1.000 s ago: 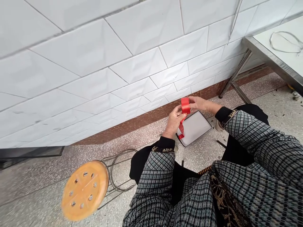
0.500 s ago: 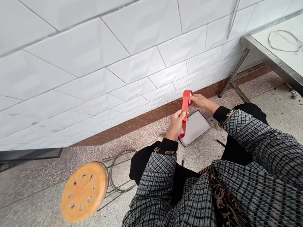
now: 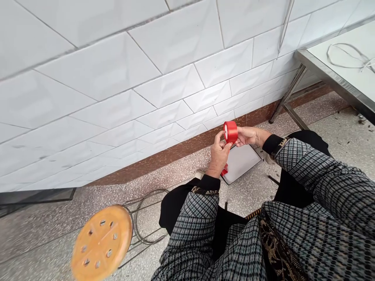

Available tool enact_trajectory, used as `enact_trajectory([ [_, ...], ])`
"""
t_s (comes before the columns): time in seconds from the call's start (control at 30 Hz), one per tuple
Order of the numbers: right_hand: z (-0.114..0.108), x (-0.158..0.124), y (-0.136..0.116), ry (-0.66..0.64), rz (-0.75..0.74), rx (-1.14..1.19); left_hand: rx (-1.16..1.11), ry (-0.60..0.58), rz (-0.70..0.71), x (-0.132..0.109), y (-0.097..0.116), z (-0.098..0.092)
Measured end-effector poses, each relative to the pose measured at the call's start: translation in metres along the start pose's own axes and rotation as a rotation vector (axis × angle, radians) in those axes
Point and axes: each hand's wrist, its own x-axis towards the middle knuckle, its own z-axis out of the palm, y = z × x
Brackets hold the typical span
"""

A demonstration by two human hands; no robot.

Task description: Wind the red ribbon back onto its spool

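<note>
Both hands are on a roll of shiny red ribbon (image 3: 231,132) with a white core, held up in front of the wall. My left hand (image 3: 219,155) grips its left side, fingers at the core and thumb by the lower edge. From the right, my right hand (image 3: 249,136) closes on the roll, its fingertips partly hidden behind it. A loose red ribbon end (image 3: 224,170) hangs beside my left wrist. Beneath the hands, a flat white panel (image 3: 241,162) with a dark edge lies on the floor.
An orange round stool (image 3: 101,242) with holes in its seat lies tipped over at lower left. The white tiled wall (image 3: 172,82) rises in front. At right stands a metal-edged table (image 3: 345,74) with a white cord (image 3: 345,47) on it. Dark scraps litter the speckled floor (image 3: 246,199).
The ribbon stretched between my hands is now out of sight against the roll. My left hand has moved up to the roll, which has turned and come slightly lower.
</note>
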Motion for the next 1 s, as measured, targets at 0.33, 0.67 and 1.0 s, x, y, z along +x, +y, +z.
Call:
enact_trajectory([
  [0.33,-0.001,-0.003,0.0,-0.028,-0.023,-0.166,-0.115,-0.166,-0.076,0.007,-0.002,-0.011],
  [0.67,-0.004,0.009,-0.001,0.228,-0.388,-0.464,-0.226,-0.152,-0.134,0.007,-0.005,-0.011],
  [1.0,0.004,0.002,-0.012,0.438,-0.268,-0.174,-0.176,-0.076,-0.087,0.003,-0.007,-0.003],
])
